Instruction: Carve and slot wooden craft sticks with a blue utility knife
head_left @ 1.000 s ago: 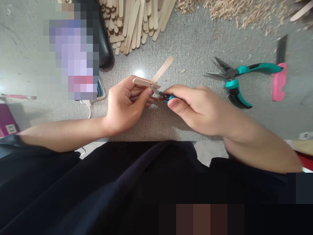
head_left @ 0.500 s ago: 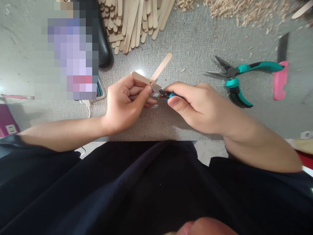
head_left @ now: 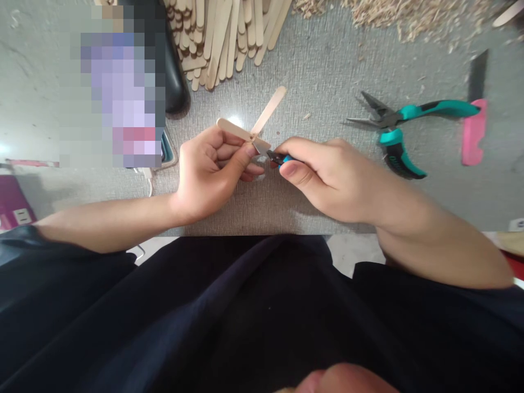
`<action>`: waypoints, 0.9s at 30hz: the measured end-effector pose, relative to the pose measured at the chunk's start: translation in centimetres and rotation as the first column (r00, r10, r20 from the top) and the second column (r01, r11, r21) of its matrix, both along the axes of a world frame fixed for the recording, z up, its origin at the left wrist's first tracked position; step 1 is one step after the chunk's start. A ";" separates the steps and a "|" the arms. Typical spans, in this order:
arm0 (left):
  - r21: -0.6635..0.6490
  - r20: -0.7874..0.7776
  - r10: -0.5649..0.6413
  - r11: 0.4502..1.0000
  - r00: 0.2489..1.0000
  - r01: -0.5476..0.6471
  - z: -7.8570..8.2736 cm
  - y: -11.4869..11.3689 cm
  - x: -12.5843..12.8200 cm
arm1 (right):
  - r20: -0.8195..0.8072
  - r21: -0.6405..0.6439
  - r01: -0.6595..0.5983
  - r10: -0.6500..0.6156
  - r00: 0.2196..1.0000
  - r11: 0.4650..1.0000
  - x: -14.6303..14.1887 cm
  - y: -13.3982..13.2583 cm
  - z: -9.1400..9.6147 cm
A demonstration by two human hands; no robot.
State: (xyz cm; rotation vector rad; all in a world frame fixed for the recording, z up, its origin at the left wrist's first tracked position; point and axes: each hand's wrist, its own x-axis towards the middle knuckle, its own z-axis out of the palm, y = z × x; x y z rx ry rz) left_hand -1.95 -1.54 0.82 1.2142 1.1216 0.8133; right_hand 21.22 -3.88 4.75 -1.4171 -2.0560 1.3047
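Note:
Between the thumb and fingers of my left hand (head_left: 215,172) are wooden craft sticks (head_left: 269,113) crossed and joined into a propeller-like shape. One arm points up and right, another up and left, and a shorter part runs toward my right hand. My right hand (head_left: 333,177) is wrapped round a blue-and-black utility knife (head_left: 285,159). Its blade (head_left: 259,148) lies against the short part of the sticks, close to my left thumb. Most of the knife's handle is hidden in my palm.
Needle-nose pliers (head_left: 385,119) lie spread on the right, touching a pink-handled knife (head_left: 474,134). Craft sticks (head_left: 223,41) are piled at the back, with wood shavings (head_left: 403,16) to their right. A black case (head_left: 174,71) and a white cable (head_left: 150,177) are on the left.
Both hands keep their grips in nearly the same place. The craft sticks and the knife have shifted very slightly, and the view has moved a little.

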 end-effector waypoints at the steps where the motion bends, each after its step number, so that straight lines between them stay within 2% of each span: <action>1: 0.005 0.007 -0.007 1.000 1.000 0.007 -0.1 0.0 0.0 | 0.005 -0.007 -0.002 0.002 1.000 1.000 0.0 0.0 0.0; 9: 0.079 0.044 -0.025 0.997 0.999 0.022 -0.7 -0.2 -0.3 | 0.032 -0.048 -0.012 0.013 0.999 0.999 -0.2 0.0 0.0; 16: 0.055 0.036 -0.027 0.998 0.999 0.025 -0.9 -0.2 -0.3 | 0.013 -0.030 -0.001 0.001 1.000 1.000 -0.3 -0.2 -0.5; 27: 0.074 0.047 -0.037 0.997 0.998 0.034 -0.8 -0.4 -0.4 | 0.032 -0.082 -0.023 0.026 0.999 0.996 -0.3 0.0 -0.3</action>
